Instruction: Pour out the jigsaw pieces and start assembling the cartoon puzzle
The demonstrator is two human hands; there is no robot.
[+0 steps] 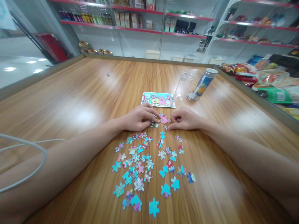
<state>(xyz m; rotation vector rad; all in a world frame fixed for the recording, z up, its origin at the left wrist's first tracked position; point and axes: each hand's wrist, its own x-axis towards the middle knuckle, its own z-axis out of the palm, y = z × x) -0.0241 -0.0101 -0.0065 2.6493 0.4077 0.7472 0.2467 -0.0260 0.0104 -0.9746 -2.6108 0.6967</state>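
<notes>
A small joined cluster of puzzle pieces [164, 119], pink in the middle, lies on the wooden table [81, 102] between my two hands. My left hand [137, 118] rests at its left edge with fingers curled, fingertips touching the pieces. My right hand [184, 119] sits at the right edge, thumb and forefinger pinched at a small piece near the cluster. Several loose puzzle pieces [144, 168], mostly cyan and pink, are scattered nearer to me. A printed reference picture [158, 100] lies flat just beyond the hands.
A clear plastic tube [184, 85] and a labelled tube with a white cap [205, 81] lean beyond the picture, a round lid [192, 96] beside them. A white cable [28, 155] loops at left. Snack bags [268, 81] line the right edge; shelves stand behind.
</notes>
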